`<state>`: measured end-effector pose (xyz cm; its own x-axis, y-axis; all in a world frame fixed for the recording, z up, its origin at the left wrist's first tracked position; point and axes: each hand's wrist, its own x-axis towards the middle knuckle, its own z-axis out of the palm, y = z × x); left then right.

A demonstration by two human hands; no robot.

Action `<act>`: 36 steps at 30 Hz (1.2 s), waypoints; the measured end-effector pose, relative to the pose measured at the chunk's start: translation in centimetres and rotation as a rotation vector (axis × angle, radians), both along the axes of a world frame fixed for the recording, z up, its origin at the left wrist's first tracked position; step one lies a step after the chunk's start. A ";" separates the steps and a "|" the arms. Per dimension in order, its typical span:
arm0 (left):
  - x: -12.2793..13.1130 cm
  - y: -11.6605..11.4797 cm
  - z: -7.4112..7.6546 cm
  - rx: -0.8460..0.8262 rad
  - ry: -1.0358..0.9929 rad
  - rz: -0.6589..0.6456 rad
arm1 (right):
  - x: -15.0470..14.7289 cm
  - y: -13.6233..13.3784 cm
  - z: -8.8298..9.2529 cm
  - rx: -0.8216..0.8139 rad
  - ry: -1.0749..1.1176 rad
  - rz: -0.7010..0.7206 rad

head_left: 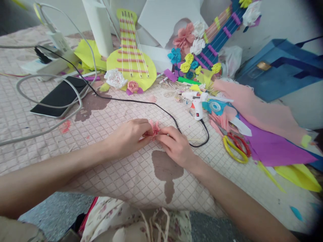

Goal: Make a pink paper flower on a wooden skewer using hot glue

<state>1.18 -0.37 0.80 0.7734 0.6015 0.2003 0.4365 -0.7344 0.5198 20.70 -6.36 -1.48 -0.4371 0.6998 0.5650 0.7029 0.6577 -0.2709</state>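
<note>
A small pink paper flower (154, 128) is pinched between my two hands, just above the quilted tablecloth. My left hand (133, 136) closes on its left side with thumb and fingers, hiding part of it. From the right, my right hand (175, 144) grips the lower edge of the flower between its fingertips. The black cord of a white hot glue gun (198, 104) runs behind my hands. Scissors (236, 146) with red and yellow handles lie to the right, beside cut pink paper strips (224, 121).
A yellow paper guitar (136, 69) and a blue one (217, 43) with paper flowers stand at the back. Purple paper (275, 137) and pink paper (262, 107) cover the right side. A phone-like black device (60, 95) and a power strip (47, 67) lie left, with looping cables.
</note>
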 end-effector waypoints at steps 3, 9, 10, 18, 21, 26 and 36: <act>0.0 -0.1 -0.1 0.023 -0.002 -0.006 | 0.0 0.0 -0.1 -0.040 0.001 -0.004; 0.1 -0.2 0.6 0.041 -0.001 0.003 | -0.1 0.0 0.3 -0.098 -0.001 -0.037; 0.1 -0.3 0.6 0.050 -0.006 -0.004 | -0.1 0.0 0.3 -0.105 -0.003 -0.043; 0.0 -0.1 0.5 0.136 0.037 -0.052 | -0.1 0.0 0.0 -0.106 -0.018 -0.043; 0.0 -0.1 0.5 0.136 0.061 -0.068 | -0.1 0.0 0.0 -0.146 -0.001 -0.038; 0.1 -0.3 0.6 0.099 0.069 -0.054 | -0.3 -0.1 0.1 -0.142 0.019 -0.057; 0.2 -0.2 0.5 0.061 0.046 -0.057 | -0.3 0.0 -0.1 -0.087 -0.035 -0.085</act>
